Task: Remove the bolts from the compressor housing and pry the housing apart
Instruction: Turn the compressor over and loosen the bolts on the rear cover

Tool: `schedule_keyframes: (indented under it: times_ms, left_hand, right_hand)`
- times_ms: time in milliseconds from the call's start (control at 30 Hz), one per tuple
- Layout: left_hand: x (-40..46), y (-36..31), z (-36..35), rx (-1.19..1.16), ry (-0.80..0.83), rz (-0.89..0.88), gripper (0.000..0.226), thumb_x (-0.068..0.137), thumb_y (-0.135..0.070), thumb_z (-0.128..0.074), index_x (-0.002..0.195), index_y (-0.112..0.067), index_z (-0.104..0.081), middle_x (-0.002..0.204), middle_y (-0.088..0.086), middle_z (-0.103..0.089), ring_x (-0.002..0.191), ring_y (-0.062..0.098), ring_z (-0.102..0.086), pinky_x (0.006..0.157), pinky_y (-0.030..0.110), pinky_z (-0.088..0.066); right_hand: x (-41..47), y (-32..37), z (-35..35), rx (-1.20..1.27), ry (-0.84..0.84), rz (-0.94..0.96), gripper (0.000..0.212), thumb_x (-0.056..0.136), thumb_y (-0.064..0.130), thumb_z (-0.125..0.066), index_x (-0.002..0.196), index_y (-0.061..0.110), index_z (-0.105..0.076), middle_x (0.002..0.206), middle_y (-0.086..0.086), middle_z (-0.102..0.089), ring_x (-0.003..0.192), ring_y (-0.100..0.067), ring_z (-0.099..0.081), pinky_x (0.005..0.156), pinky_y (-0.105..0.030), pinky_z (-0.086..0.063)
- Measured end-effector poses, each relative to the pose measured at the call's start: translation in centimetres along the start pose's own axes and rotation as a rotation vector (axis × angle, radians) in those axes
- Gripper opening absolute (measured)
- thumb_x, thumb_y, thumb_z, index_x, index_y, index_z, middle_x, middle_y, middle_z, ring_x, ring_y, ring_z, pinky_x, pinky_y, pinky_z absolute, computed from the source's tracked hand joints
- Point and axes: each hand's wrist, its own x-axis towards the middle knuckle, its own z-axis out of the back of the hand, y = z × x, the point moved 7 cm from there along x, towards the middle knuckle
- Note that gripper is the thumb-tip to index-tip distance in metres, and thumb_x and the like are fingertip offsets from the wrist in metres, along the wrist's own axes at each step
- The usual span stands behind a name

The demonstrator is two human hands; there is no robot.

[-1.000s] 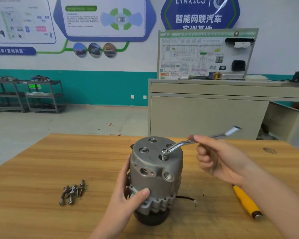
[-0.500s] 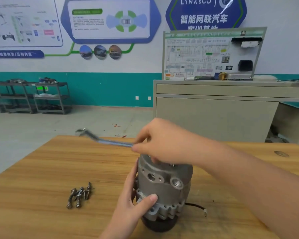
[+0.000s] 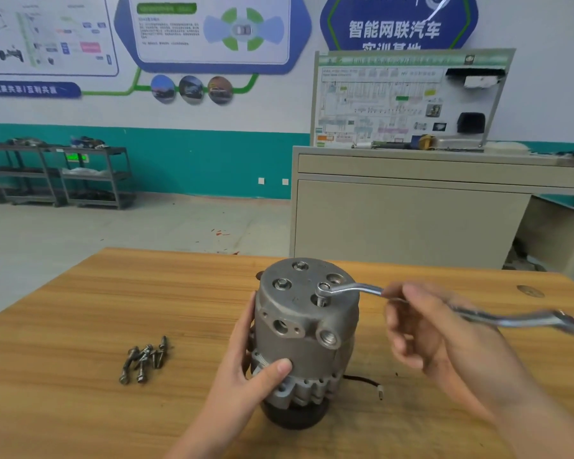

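Workshop bench (image 3: 80, 326), head view: compressor housing (image 3: 307, 329) stands upright at centre. Left hand (image 3: 246, 369) grips its left side, thumb across the front. Right hand (image 3: 424, 336), to its right, pinches a wrench (image 3: 362, 288) seated on a raised top bolt (image 3: 322, 294). Removed bolts (image 3: 145, 359) lie left.

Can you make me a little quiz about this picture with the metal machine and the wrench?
1. True or false: the left hand grips the side of the compressor housing.
2. Which thing does the right hand hold? A) a hammer B) the wrench C) a cup
3. Fill in: the loose bolts lie on the wooden ______, to the left of the housing.

Key:
1. True.
2. B. Its ring end sits on a raised bolt on top of the housing.
3. Table.
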Motion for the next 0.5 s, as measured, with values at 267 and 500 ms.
schedule_keyframes:
  times_ms: [267,500]
  left_hand:
    - [0.2,0.0,-0.2,-0.023,0.020,0.002,0.108,0.061,-0.067,-0.080,0.150,-0.047,-0.023,0.148,-0.031,-0.041,0.135,-0.004,-0.042,0.098,0.011,-0.043]
    - [0.2,-0.1,-0.2,-0.031,0.016,-0.005,0.096,0.067,-0.052,-0.077,0.147,-0.051,-0.025,0.144,-0.034,-0.044,0.132,-0.006,-0.045,0.095,0.010,-0.044]
  right_hand:
    - [8.4,0.4,1.8,-0.167,-0.178,-0.340,0.021,0.071,0.014,-0.073,0.083,0.005,-0.058,0.051,0.000,-0.051,0.033,-0.002,-0.037,0.028,-0.011,-0.027]
    - [12.6,2.4,-6.5,-1.001,-0.015,-0.216,0.018,0.087,0.017,-0.068,0.087,-0.001,-0.071,0.043,0.003,-0.051,0.029,-0.005,-0.037,0.033,-0.012,-0.029]
